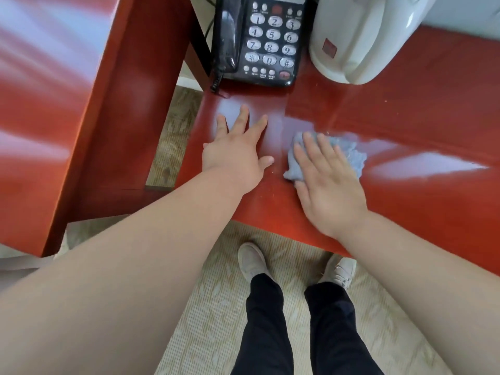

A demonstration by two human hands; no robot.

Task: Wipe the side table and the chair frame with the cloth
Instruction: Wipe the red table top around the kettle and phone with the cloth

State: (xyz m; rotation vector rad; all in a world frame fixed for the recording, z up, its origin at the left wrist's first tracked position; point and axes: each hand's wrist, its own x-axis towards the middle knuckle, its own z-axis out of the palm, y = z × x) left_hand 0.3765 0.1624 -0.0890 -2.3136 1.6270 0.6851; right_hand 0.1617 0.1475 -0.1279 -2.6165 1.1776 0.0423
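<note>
A glossy red side table [405,125] fills the middle and right of the view. On its front part lies a crumpled light-blue cloth [349,155]. My right hand [327,182] presses flat on the cloth with straight fingers. Left of it, my left hand [238,150] rests flat on the bare tabletop with fingers spread, holding nothing. The red wooden chair frame [119,85] stands to the left of the table, with a gap down to the floor between them.
A black push-button telephone [265,39] sits at the table's back left, its cord hanging off the edge. A white electric kettle [362,36] stands to its right. Beige patterned carpet [216,293] and my shoes and dark trousers lie below the table's front edge.
</note>
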